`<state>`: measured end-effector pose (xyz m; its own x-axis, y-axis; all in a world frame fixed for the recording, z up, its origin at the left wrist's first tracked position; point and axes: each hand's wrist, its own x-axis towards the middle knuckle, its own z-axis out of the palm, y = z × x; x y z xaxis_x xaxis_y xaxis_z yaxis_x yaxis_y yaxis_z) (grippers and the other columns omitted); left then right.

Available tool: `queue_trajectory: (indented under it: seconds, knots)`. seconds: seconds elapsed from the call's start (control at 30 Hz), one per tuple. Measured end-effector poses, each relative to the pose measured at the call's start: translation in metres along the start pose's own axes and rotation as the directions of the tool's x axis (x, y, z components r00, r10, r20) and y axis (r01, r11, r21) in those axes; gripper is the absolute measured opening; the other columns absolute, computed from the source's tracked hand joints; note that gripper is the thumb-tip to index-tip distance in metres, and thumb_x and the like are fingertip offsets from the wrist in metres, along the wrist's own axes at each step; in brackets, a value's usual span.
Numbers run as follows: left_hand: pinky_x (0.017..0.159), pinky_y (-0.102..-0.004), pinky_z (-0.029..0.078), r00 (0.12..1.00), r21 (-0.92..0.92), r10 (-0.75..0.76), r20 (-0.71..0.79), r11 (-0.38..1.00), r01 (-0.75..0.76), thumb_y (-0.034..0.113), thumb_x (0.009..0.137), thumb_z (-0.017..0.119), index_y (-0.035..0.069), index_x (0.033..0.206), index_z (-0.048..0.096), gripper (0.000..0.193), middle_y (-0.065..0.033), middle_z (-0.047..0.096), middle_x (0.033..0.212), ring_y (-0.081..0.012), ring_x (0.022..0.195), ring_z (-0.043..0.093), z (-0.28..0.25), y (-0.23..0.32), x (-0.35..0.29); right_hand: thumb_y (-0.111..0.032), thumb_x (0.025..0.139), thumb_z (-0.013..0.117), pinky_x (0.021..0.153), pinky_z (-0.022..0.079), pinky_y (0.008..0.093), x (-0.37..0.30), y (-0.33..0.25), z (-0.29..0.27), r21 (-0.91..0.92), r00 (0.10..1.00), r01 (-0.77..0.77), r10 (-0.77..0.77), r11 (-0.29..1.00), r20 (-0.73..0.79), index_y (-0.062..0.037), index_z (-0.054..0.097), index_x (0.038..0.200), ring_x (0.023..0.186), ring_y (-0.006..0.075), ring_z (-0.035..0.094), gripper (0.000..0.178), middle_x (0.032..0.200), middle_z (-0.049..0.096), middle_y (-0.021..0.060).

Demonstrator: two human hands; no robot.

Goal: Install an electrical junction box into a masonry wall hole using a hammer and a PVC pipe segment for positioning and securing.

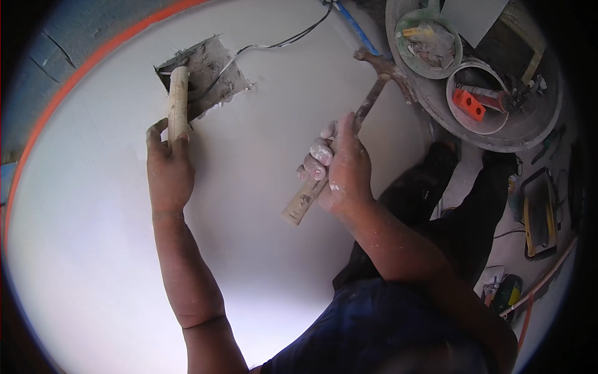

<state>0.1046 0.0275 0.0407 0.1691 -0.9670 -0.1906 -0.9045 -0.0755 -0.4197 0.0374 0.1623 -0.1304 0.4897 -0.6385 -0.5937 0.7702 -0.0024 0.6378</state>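
Note:
My left hand (pixel 169 174) is closed round a pale, round wooden-looking stick (pixel 179 103). The stick's far end reaches the rough square hole (pixel 221 71) cut in the white wall; whether a blade is fixed to it, I cannot tell. Raised off the wall, my right hand (pixel 342 162) grips a claw hammer (pixel 374 96) by its shaft, head up and to the right. White dust coats the fingers of that hand and the butt of the hammer. A thin dark-and-white cable (pixel 274 45) runs out of the hole toward the upper right.
An orange strip (pixel 81 71) borders the wall at the left. By a blue pipe (pixel 358 28), a large round tub (pixel 523 140) bears a green bucket (pixel 458 53) of rubble and a white bucket (pixel 455 109) with an orange tool (pixel 468 104). A yellow-and-black object (pixel 540 215) lies at the right.

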Motion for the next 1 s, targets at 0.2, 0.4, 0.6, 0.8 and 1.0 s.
queue_trajectory:
  seconds: [0.2,0.4,0.6,0.8,1.0]
  knots:
    - [0.076,-0.0371,0.047,0.999,-0.066,0.033,-0.017,0.997,-0.034,0.021,0.093,0.053,-0.002,0.123,0.047,0.038,-0.0171,0.064,0.087,-0.0262,0.080,0.062,0.002,-0.011,0.009,-0.042,0.102,0.036,0.040,0.040,0.0280,-0.004,0.062,0.030,-0.360,0.978,0.078,-0.001,0.930,0.207,-0.0095,0.041,0.089,0.045,0.0112,0.040,0.036,0.063,0.040,0.0010]
    - [0.072,-0.0380,0.047,0.998,-0.154,0.056,-0.005,0.987,-0.056,0.021,0.091,0.055,-0.002,0.117,0.049,0.036,-0.0176,0.063,0.086,-0.0262,0.074,0.059,-0.002,-0.016,0.010,-0.048,0.100,0.037,0.045,0.042,0.0327,0.007,0.082,0.080,-0.140,0.996,0.036,-0.023,0.990,0.089,-0.0117,0.042,0.089,0.045,0.0153,0.042,0.039,0.061,0.044,0.0033]
    - [0.078,-0.0397,0.048,0.992,-0.173,0.111,-0.065,0.977,-0.121,0.024,0.088,0.058,-0.003,0.113,0.051,0.038,-0.0224,0.063,0.091,-0.0329,0.083,0.064,-0.005,-0.027,0.016,-0.044,0.098,0.039,0.046,0.041,0.0359,0.028,0.079,0.115,-0.203,0.949,-0.242,0.274,0.949,0.153,-0.0138,0.043,0.088,0.045,0.0174,0.044,0.032,0.057,0.045,0.0010]
    - [0.082,-0.0431,0.047,0.997,-0.160,0.059,-0.046,0.985,-0.066,0.024,0.087,0.058,-0.003,0.112,0.051,0.038,-0.0248,0.064,0.098,-0.0376,0.091,0.063,-0.004,-0.017,0.010,-0.037,0.097,0.041,0.047,0.041,0.0341,-0.003,0.084,0.115,-0.020,0.997,0.031,-0.032,0.999,-0.075,-0.0137,0.044,0.086,0.046,0.0171,0.045,0.026,0.059,0.047,0.0009]
    - [0.085,-0.0438,0.047,0.984,-0.144,0.144,-0.109,0.977,-0.159,0.025,0.085,0.059,-0.004,0.109,0.053,0.039,-0.0260,0.064,0.101,-0.0404,0.096,0.062,0.002,-0.029,0.019,-0.033,0.097,0.041,0.047,0.041,0.0345,0.001,0.082,0.123,-0.226,0.993,-0.083,0.099,0.971,0.064,-0.0128,0.042,0.086,0.050,0.0168,0.045,0.024,0.063,0.045,0.0014]
